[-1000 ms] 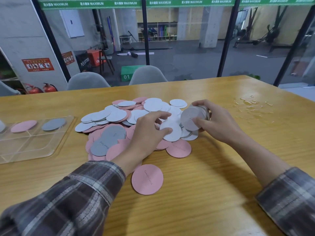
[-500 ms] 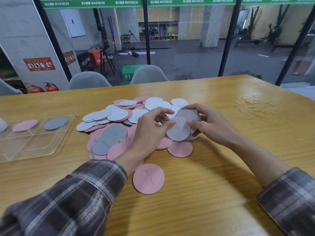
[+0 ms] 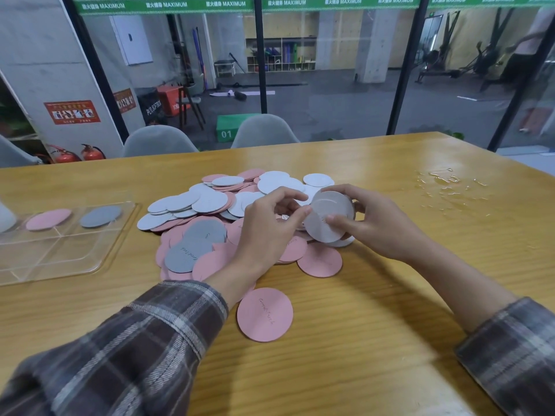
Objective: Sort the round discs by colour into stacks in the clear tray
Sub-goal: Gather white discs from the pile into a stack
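Holding a stack of white discs (image 3: 327,214) in the right hand (image 3: 381,223), thumb across the front face, fingers curled round the back. The stack is tilted on edge, face towards the camera, just above the right side of the pile (image 3: 210,202).

Left hand (image 3: 267,232): fingers curled, thumb and forefinger pinching the left edge of the stack's front disc. Both hands are therefore grasping the same stack.

The pile lies mid-worktop (image 3: 390,325), loose and overlapping: white discs mostly at the far side, pink ones nearer, two grey discs (image 3: 195,244) lying on top at the near left. One pink disc (image 3: 265,314) lies apart from the pile, nearer the person, beside the left sleeve.

Clear tray (image 3: 60,256) at far left, well apart from the pile. Its far compartments hold a pink disc in the tray (image 3: 48,219) and, one compartment to the right, a grey disc in the tray (image 3: 100,216).

Shiny wet-looking patch (image 3: 444,181) on the worktop at far right. Two grey chairs (image 3: 157,144) stand behind the far edge.
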{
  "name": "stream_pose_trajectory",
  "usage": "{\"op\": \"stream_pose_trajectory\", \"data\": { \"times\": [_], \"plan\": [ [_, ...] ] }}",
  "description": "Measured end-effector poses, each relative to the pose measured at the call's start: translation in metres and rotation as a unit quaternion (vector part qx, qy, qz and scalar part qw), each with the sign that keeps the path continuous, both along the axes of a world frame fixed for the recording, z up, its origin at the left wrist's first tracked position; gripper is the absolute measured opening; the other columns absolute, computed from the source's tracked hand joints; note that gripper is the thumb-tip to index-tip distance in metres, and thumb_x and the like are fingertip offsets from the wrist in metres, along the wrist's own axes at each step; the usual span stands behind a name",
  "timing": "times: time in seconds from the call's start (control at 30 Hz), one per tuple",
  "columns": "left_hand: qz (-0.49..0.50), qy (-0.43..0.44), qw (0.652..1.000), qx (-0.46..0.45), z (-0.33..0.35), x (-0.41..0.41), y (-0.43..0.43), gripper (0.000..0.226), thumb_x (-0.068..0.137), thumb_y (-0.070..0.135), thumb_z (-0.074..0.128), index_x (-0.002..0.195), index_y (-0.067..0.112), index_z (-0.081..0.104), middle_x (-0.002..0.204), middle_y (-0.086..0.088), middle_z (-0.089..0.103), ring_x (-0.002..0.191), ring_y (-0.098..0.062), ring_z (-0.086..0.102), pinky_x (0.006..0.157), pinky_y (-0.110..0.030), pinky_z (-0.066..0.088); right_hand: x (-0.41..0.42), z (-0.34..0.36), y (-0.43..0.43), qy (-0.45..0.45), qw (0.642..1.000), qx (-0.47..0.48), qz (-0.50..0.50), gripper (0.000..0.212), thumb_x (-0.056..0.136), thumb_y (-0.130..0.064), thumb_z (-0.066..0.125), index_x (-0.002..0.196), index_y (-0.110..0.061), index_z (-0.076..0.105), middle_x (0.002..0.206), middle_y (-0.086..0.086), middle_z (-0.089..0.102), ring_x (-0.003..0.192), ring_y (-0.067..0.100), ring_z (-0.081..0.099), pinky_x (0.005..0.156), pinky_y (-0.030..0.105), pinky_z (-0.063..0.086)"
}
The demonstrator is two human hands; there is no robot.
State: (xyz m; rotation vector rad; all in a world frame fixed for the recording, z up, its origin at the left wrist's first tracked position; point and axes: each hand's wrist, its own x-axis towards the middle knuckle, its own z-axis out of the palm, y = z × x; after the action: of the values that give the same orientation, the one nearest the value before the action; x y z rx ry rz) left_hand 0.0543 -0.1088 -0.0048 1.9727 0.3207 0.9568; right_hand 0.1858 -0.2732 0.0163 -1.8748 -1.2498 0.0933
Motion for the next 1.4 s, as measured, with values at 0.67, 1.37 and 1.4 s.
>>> {"op": "stream_pose_trajectory", "data": {
  "times": [0.67,1.37,1.4],
  "plan": [
    [0.062,0.194,0.949,0.239,-0.008,-0.005,0.005,0.017,0.098,0.039,0.066,0.100,0.023,0.064,0.090,0.012,0.054,0.091,-0.008,0.043,0.077,-0.031,0.036,0.009,-0.004,0.001,-0.017,0.996,-0.058,-0.073,0.041,0.101,-0.021,0.054,0.141,-0.028,0.048,0.123,-0.002,0.058,0.111,0.021,0.056,0.093,0.046,0.053],
    [-0.003,0.041,0.998,0.044,-0.003,-0.003,0.001,0.017,0.084,0.013,0.084,0.098,0.016,0.074,0.082,0.005,0.071,0.075,-0.005,0.067,0.067,-0.016,0.055,0.004,-0.004,0.005,0.076,0.996,-0.025,-0.041,0.047,0.101,-0.015,0.048,0.145,-0.033,0.047,0.127,-0.004,0.060,0.115,0.019,0.058,0.098,0.042,0.052],
    [0.004,0.040,0.998,0.044,-0.003,-0.003,0.001,0.017,0.083,0.014,0.085,0.095,0.015,0.073,0.080,0.005,0.071,0.075,-0.005,0.067,0.068,-0.016,0.055,0.004,-0.005,0.005,0.088,0.995,-0.024,-0.035,0.047,0.101,-0.017,0.047,0.145,-0.034,0.048,0.128,-0.005,0.060,0.116,0.018,0.058,0.099,0.046,0.052]
  ]
}}
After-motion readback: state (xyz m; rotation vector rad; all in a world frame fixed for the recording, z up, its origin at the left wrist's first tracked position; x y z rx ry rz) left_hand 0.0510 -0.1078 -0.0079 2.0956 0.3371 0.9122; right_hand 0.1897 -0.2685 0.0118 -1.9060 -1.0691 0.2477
